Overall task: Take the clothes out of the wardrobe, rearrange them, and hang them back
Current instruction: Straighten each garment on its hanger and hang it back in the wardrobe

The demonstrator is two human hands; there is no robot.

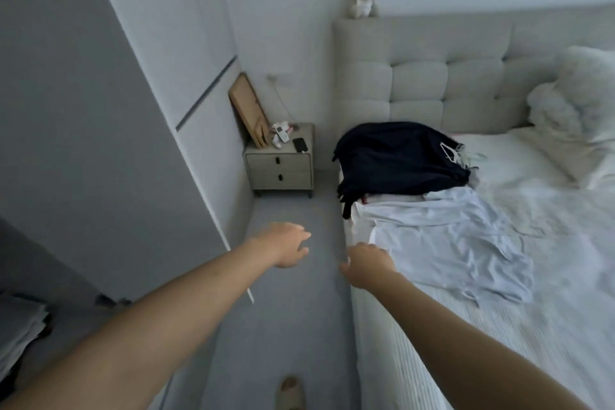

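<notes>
Both hands point(286, 245) point(364, 265) reach forward (empty, fingers loose) beside bed point(416, 343).

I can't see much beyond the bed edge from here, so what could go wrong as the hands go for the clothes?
1. The dark navy clothes pile hangs over the bed's edge; tugging it could drop garments onto the floor.
2. The white wire hangers lie bunched on it and may snag.
3. Neither the left hand nor the right hand holds anything, and the pale blue shirt lies crumpled.
</notes>
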